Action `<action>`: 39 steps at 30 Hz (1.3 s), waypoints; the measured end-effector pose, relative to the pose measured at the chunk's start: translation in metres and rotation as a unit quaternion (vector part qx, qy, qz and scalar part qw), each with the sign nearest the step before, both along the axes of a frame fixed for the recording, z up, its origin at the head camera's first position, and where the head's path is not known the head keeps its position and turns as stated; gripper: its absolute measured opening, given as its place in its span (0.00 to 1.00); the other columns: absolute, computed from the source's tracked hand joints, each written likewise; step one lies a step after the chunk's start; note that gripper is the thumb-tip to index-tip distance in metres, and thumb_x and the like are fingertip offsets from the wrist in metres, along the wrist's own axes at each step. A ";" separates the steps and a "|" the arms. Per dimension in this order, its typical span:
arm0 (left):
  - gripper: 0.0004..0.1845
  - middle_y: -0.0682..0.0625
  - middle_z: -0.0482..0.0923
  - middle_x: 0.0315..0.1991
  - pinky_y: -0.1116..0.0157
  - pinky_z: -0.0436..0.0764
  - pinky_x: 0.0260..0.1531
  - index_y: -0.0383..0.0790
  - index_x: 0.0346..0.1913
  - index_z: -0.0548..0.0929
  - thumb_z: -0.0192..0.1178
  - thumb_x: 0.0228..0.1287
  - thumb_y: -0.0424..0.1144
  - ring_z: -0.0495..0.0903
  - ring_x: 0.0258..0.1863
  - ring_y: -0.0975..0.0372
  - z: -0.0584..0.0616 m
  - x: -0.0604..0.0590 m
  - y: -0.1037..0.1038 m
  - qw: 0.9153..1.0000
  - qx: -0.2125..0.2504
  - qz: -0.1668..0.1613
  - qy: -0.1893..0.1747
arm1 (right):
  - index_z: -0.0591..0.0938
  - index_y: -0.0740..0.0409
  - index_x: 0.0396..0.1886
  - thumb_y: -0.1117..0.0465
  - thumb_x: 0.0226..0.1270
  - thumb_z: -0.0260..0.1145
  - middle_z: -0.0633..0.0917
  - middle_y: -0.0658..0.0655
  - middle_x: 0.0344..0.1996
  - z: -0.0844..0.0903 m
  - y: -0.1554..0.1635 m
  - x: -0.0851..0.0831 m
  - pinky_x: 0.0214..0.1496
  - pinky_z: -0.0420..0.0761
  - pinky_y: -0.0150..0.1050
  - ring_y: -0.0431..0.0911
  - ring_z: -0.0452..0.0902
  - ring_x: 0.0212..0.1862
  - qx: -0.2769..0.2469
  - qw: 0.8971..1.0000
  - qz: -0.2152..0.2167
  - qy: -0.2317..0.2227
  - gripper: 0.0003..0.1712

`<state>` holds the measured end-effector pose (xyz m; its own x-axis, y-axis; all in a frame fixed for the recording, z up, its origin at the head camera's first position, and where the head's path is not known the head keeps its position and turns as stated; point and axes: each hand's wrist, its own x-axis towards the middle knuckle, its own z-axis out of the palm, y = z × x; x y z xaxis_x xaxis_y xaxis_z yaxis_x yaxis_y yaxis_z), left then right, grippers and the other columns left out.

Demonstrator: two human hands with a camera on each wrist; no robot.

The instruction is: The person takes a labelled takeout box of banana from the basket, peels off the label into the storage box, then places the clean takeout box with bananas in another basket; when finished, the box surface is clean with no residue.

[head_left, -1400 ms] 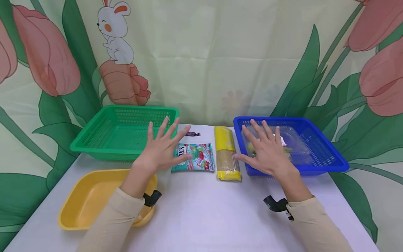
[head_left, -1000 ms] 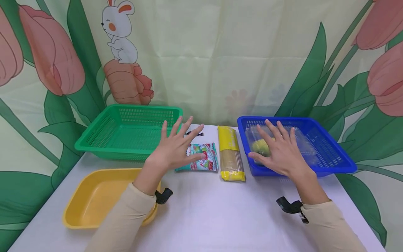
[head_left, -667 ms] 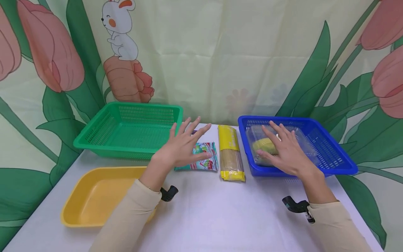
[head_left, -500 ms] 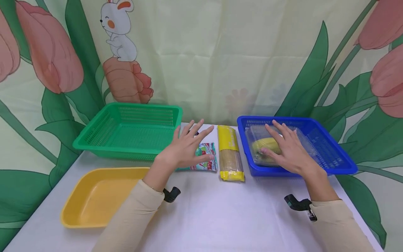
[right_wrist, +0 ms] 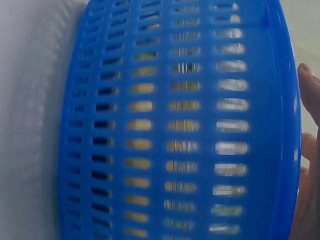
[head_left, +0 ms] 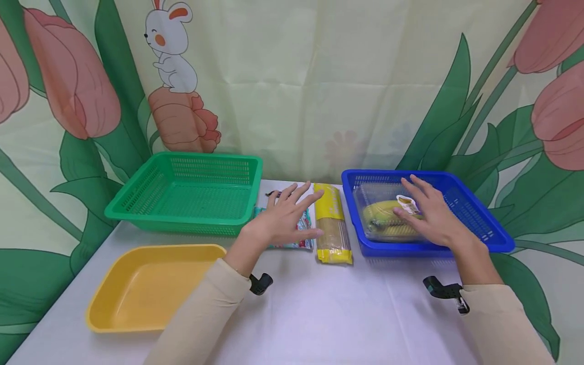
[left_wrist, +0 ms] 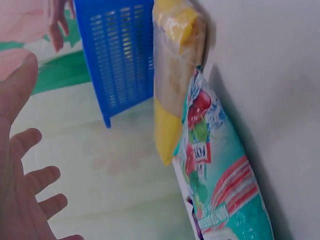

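My left hand hovers with spread fingers, overlapping a teal candy bag and reaching toward a yellow-ended clear packet of thin tan strands. The hand holds nothing. On the right, my right hand, fingers extended, is above a blue slotted basket. Inside that basket lies a clear plastic box with yellow-green produce and a white label; the hand covers part of its right side. In the right wrist view, fingers show just beyond the basket's rim.
A green slotted basket stands at the back left, with a yellow tub in front of it, partly behind the left sleeve. A small dark-wrapped candy lies behind the candy bag. A printed curtain hangs behind the table.
Both hands have moved to the right and stayed spread. The left hand now overlaps the yellow-ended packet's edge, and the right hand has uncovered more of the clear box. The things on the table have not moved.
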<state>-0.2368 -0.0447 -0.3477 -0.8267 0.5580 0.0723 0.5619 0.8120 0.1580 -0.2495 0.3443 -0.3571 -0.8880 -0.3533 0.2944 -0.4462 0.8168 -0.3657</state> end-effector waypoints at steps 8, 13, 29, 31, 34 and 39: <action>0.48 0.52 0.40 0.85 0.34 0.51 0.74 0.66 0.83 0.44 0.49 0.67 0.76 0.43 0.83 0.48 -0.009 -0.005 0.016 0.999 0.029 -0.031 -0.027 | 0.51 0.53 0.84 0.48 0.77 0.61 0.47 0.66 0.82 -0.001 0.017 -0.006 0.72 0.41 0.79 0.72 0.38 0.80 -0.019 0.999 -0.005 -0.033 0.45; 0.48 0.52 0.40 0.85 0.35 0.53 0.74 0.68 0.83 0.43 0.50 0.66 0.76 0.45 0.82 0.48 -0.012 -0.006 0.029 0.998 0.031 -0.046 -0.032 | 0.50 0.53 0.85 0.49 0.78 0.59 0.48 0.68 0.82 -0.003 0.029 -0.010 0.68 0.43 0.82 0.73 0.37 0.80 -0.024 0.998 -0.012 -0.048 0.44; 0.48 0.52 0.40 0.85 0.37 0.58 0.72 0.66 0.83 0.46 0.48 0.66 0.77 0.47 0.82 0.49 -0.023 -0.014 0.075 0.993 0.072 -0.084 -0.043 | 0.47 0.56 0.85 0.45 0.80 0.56 0.46 0.73 0.80 0.000 0.062 -0.019 0.66 0.48 0.83 0.74 0.37 0.79 -0.018 0.993 -0.058 -0.100 0.45; 0.48 0.52 0.39 0.85 0.36 0.56 0.72 0.66 0.83 0.46 0.47 0.66 0.78 0.47 0.82 0.49 -0.024 -0.016 0.079 0.992 0.081 -0.088 -0.048 | 0.47 0.57 0.84 0.45 0.80 0.55 0.46 0.74 0.80 0.002 0.065 -0.021 0.66 0.48 0.83 0.74 0.37 0.79 -0.016 0.992 -0.061 -0.105 0.45; 0.47 0.53 0.39 0.85 0.35 0.56 0.72 0.66 0.83 0.48 0.47 0.66 0.78 0.47 0.82 0.48 -0.027 -0.018 0.082 0.992 0.080 -0.089 -0.051 | 0.47 0.60 0.84 0.44 0.81 0.54 0.46 0.76 0.79 0.002 0.068 -0.023 0.66 0.48 0.83 0.75 0.37 0.79 -0.016 0.992 -0.059 -0.114 0.45; 0.43 0.53 0.37 0.85 0.33 0.57 0.71 0.71 0.82 0.47 0.45 0.69 0.76 0.49 0.81 0.47 -0.032 -0.021 0.083 0.992 0.077 -0.081 -0.059 | 0.47 0.66 0.83 0.42 0.81 0.51 0.45 0.77 0.79 0.002 0.071 -0.026 0.66 0.47 0.83 0.75 0.35 0.79 -0.014 0.987 -0.064 -0.145 0.46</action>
<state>-0.2578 0.0385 -0.3800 -0.7348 0.6741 0.0755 0.6535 0.6737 0.3451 -0.2752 0.4151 -0.3553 -0.9730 -0.2287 0.0297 -0.2141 0.8475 -0.4857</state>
